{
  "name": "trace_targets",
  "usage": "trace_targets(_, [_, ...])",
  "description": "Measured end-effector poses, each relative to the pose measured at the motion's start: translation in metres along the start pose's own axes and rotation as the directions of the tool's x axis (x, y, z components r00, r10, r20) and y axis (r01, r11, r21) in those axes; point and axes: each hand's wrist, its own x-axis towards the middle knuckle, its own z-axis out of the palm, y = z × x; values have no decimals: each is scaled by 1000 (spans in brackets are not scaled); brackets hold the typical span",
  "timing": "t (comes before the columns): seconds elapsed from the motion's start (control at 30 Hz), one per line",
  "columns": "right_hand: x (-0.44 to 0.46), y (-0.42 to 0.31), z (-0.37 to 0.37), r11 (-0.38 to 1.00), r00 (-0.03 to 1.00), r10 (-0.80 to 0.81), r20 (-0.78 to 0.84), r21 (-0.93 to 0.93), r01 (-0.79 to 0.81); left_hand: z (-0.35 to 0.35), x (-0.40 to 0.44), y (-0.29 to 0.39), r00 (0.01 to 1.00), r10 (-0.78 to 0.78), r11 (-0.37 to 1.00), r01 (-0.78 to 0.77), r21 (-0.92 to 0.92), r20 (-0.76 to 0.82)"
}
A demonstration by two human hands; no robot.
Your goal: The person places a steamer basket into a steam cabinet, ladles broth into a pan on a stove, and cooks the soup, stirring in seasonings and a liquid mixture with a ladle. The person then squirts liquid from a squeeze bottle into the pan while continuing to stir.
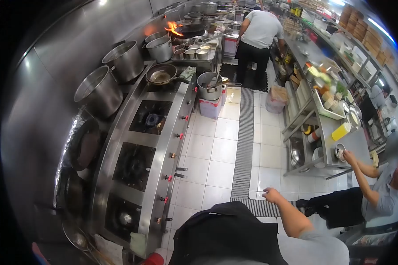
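Black apron (225,234) lies at six o'clock. The right hand (272,194), half open, holds nothing visible; nearest it, the floor drain grating (243,154) stretches along eleven o'clock, long axis toward twelve. The left hand is out of view, its grip unknown.

Grey slotted grate (243,145) along white-tiled floor (212,154)

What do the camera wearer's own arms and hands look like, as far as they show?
Only the right one shows. Right hand: ungloved, no watch or bracelet visible at the wrist. Forearm bare, up to a short, plain pale grey sleeve. Black apron over the body. Left hand and arm: not in view.
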Motion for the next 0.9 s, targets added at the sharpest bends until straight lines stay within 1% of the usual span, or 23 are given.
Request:
trace_targets(0.03, [4, 3, -8, 995, 998, 65, 14, 77, -66, 32, -18, 43, 989, 56, 998, -60, 24, 135])
trace_targets(0.07, [8, 1, -17, 995, 998, 62, 20, 73, -63, 61, -32, 80, 962, 103, 993, -115, 35, 253])
trace_targets(0.1, [14, -1, -24, 976, 992, 119, 45, 178, -125, 84, -41, 114, 924, 142, 986, -164, 32, 356])
trace_targets(0.13, [21, -3, -31, 942, 981, 176, 77, 278, -191, 105, -47, 139, 885, 164, 979, -200, 39, 436])
trace_targets(0.17, [36, -3, -39, 943, 980, 179, 82, 270, -195, 121, -48, 156, 849, 178, 973, -226, 39, 498])
trace_targets(0.23, [73, -8, -58, 992, 1000, 26, -18, 124, -23, 150, -48, 186, 793, 187, 965, -260, 44, 579])
trace_targets(0.27, [92, -11, -64, 984, 999, 17, -42, 176, -10, 160, -44, 199, 775, 188, 962, -269, 45, 604])
trace_targets(0.3, [113, -21, -74, 974, 998, 11, -69, 224, 5, 170, -37, 214, 757, 193, 960, -278, 41, 625])
trace_targets(0.37, [145, -56, -99, 978, 997, -32, -70, 202, 46, 189, -22, 244, 740, 194, 957, -287, 41, 643])
trace_targets(0.4, [164, -73, -108, 981, 998, -22, -58, 190, 33, 199, -10, 259, 741, 191, 955, -291, 50, 644])
trace_targets(0.47, [197, -101, -121, 974, 995, -79, -60, 206, 90, 220, 23, 297, 737, 195, 950, -307, 63, 647])
trace_targets(0.5, [209, -113, -127, 978, 996, -70, -53, 195, 79, 236, 42, 310, 731, 186, 953, -298, 61, 657])
trace_targets(0.57, [233, -132, -142, 983, 1000, -18, 1, 182, 17, 251, 85, 346, 524, 383, 812, -584, -7, 761])
trace_targets(0.6, [237, -136, -149, 985, 1000, -5, 2, 175, 4, 258, 91, 369, 515, 378, 814, -581, -11, 770])
trace_targets(0.63, [244, -138, -155, 983, 997, 49, 55, 173, -58, 265, 96, 418, 562, 245, 945, -322, -64, 790])
trace_targets(0.67, [254, -140, -160, 979, 990, 97, 104, 169, -114, 272, 105, 472, 569, 109, 994, -37, -107, 815])
trace_targets(0.7, [265, -130, -160, 980, 991, 98, 96, 165, -113, 287, 130, 503, 503, 192, 980, -52, -192, 843])
trace_targets(0.73, [276, -109, -158, 993, 996, 60, 68, 99, -67, 292, 142, 547, 434, 270, 960, -57, -273, 859])
trace_targets(0.77, [285, -88, -157, 999, 999, 18, 45, 31, -19, 294, 151, 587, 472, 279, 960, -113, -256, 836])
trace_targets(0.8, [292, -66, -157, 997, 995, 81, 66, 8, -81, 284, 149, 647, 511, 289, 957, -170, -235, 809])
trace_targets(0.83, [293, -69, -163, 990, 986, 142, 90, -14, -141, 293, 167, 679, 532, 383, 923, -235, -303, 755])
trace_targets(0.87, [289, -70, -168, 918, 936, 328, 130, 191, -348, 300, 185, 710, 545, 475, 880, -305, -364, 691])
trace_targets(0.9, [293, -61, -167, 848, 890, 416, 186, 274, -454, 294, 187, 752, 569, 534, 845, -339, -413, 625])
